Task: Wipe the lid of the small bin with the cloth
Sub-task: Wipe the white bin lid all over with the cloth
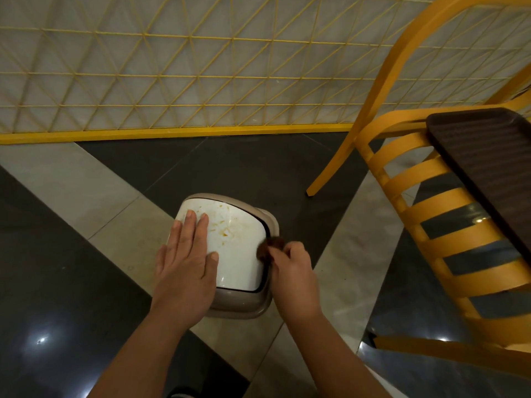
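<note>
Left hand [185,258]: nearest the camera; flat on the left part of the lid, fingers straight, steadying it.
Right hand [293,267]: fingers curled, pinching a small dark cloth [268,248] at the lid's right edge.
Lid [238,245]: white, curved, set in the tan rim of the small bin [244,307], which stands on the tiled floor [86,254]; orange smears remain near its far middle.
Step in hand: wiping seems barely begun.
Next move: likely a sweep of the cloth leftward across the smears.
Surroundings: yellow chair [425,179] at right.

white lid [238,248] with orange smears, beige bin [244,307], dark brown cloth [267,249], yellow chair [431,208]
</note>
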{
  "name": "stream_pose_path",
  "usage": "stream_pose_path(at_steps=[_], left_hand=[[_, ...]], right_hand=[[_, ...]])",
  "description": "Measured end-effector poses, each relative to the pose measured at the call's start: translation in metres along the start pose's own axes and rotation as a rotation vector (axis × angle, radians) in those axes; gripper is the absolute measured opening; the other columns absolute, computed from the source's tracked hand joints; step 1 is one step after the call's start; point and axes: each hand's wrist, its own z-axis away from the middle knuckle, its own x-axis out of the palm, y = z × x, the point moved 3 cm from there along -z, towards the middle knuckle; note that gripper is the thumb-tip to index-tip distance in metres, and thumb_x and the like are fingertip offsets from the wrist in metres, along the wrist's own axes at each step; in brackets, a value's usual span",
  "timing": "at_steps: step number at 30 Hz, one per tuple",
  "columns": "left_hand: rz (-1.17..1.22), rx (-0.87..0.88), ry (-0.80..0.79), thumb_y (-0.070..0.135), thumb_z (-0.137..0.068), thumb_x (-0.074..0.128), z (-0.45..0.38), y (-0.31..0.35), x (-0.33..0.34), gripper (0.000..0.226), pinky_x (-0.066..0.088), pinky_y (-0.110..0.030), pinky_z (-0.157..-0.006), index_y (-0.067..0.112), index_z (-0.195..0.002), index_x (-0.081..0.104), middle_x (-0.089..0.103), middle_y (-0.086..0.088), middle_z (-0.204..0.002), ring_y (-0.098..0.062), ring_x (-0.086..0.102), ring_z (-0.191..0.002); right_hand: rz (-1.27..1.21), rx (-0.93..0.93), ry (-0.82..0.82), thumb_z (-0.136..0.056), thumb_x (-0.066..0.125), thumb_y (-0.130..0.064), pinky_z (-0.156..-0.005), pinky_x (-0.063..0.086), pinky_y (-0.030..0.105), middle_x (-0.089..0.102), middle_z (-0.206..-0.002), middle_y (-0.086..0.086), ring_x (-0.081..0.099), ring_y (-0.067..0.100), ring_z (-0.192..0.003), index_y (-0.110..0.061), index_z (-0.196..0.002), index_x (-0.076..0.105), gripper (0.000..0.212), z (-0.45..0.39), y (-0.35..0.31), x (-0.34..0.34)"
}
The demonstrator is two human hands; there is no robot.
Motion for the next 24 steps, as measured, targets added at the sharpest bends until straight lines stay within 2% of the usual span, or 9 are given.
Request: stream_pose_path(at_steps=[2, 3, 6, 10, 13, 16, 18, 21, 24], left_hand=[[-0.003, -0.002, 0.005, 0.034, -0.099, 0.024, -0.001, 0.001, 0.0, 0.061, -0.006, -0.038, -0.116, 0.033, -0.148, -0.012, -0.021, 0.012, -0.156, -0.01, -0.021, -0.142], [-0.002, 0.0, 0.004, 0.034, -0.099, 0.025, -0.001, 0.002, -0.001, 0.062, -0.005, -0.038, -0.116, 0.033, -0.148, -0.012, -0.02, 0.011, -0.156, -0.01, -0.021, -0.142], [-0.003, 0.014, -0.012, 0.033, -0.099, 0.025, -0.001, 0.001, -0.001, 0.062, -0.005, -0.039, -0.116, 0.033, -0.148, -0.012, -0.02, 0.011, -0.156, -0.01, -0.021, -0.142], [0.017, 0.013, -0.019, 0.031, -0.099, 0.028, -0.001, 0.0, -0.001, 0.061, -0.003, -0.039, -0.117, 0.034, -0.149, -0.009, -0.019, 0.013, -0.156, -0.009, -0.02, -0.142], [0.017, -0.008, -0.023, 0.032, -0.1, 0.026, -0.002, 0.001, -0.001, 0.061, -0.003, -0.039, -0.117, 0.034, -0.148, -0.011, -0.021, 0.013, -0.156, -0.01, -0.021, -0.142], [0.015, -0.011, -0.018, 0.033, -0.099, 0.025, -0.002, 0.001, -0.001, 0.061, -0.003, -0.039, -0.117, 0.034, -0.147, -0.013, -0.022, 0.012, -0.156, -0.01, -0.021, -0.142], [0.01, 0.004, -0.024, 0.033, -0.099, 0.025, -0.002, 0.002, -0.001, 0.062, -0.004, -0.038, -0.117, 0.035, -0.147, -0.014, -0.022, 0.012, -0.156, -0.009, -0.021, -0.142], [-0.002, 0.025, -0.034, 0.034, -0.099, 0.024, -0.003, 0.003, -0.001, 0.061, -0.005, -0.037, -0.116, 0.035, -0.147, -0.014, -0.022, 0.013, -0.155, -0.008, -0.023, -0.141], [0.003, 0.028, -0.041, 0.034, -0.099, 0.024, -0.003, 0.001, 0.0, 0.061, -0.005, -0.038, -0.117, 0.036, -0.147, -0.014, -0.022, 0.014, -0.155, -0.007, -0.023, -0.141]], right_hand=[[0.016, -0.068, -0.023, -0.09, 0.051, -0.04, -0.061, 0.05, 0.034, 0.053, -0.088, -0.005, 0.055, 0.012, -0.072, -0.033, -0.08, 0.054, 0.013, 0.031, 0.006, 0.005], [-0.005, -0.119, -0.015, -0.09, 0.046, -0.041, -0.065, 0.051, 0.026, 0.053, -0.094, -0.01, 0.054, 0.008, -0.074, -0.038, -0.087, 0.059, 0.013, 0.044, 0.008, 0.008], [-0.07, -0.126, -0.013, -0.085, 0.032, -0.037, -0.069, 0.034, 0.007, 0.048, -0.111, -0.008, 0.047, 0.007, -0.087, -0.035, -0.117, 0.061, 0.043, 0.048, 0.024, 0.022], [-0.068, -0.031, 0.0, -0.092, 0.043, -0.018, -0.074, 0.036, 0.021, 0.047, -0.113, -0.002, 0.042, 0.01, -0.091, -0.031, -0.121, 0.059, 0.036, -0.006, 0.016, 0.011], [-0.123, 0.052, 0.02, -0.094, 0.045, -0.032, -0.065, 0.039, 0.026, 0.051, -0.099, -0.006, 0.051, 0.015, -0.082, -0.031, -0.097, 0.057, 0.012, -0.014, 0.009, 0.005], [-0.089, 0.027, -0.05, -0.093, 0.052, -0.039, -0.05, 0.044, 0.025, 0.054, -0.087, 0.0, 0.057, 0.017, -0.069, -0.033, -0.08, 0.051, 0.014, 0.022, 0.011, 0.002], [-0.127, -0.022, -0.055, -0.095, 0.051, -0.035, -0.052, 0.05, 0.021, 0.056, -0.091, -0.001, 0.059, 0.013, -0.064, -0.04, -0.085, 0.057, 0.012, 0.048, 0.014, 0.002], [-0.227, -0.01, -0.058, -0.094, 0.044, -0.023, -0.068, 0.039, 0.009, 0.051, -0.108, -0.003, 0.051, 0.006, -0.082, -0.032, -0.114, 0.062, 0.029, 0.045, 0.021, 0.006], [-0.226, 0.102, -0.033, -0.091, 0.046, -0.013, -0.076, 0.036, 0.021, 0.047, -0.112, 0.002, 0.048, 0.017, -0.096, -0.029, -0.12, 0.061, 0.036, 0.006, 0.015, 0.01]])
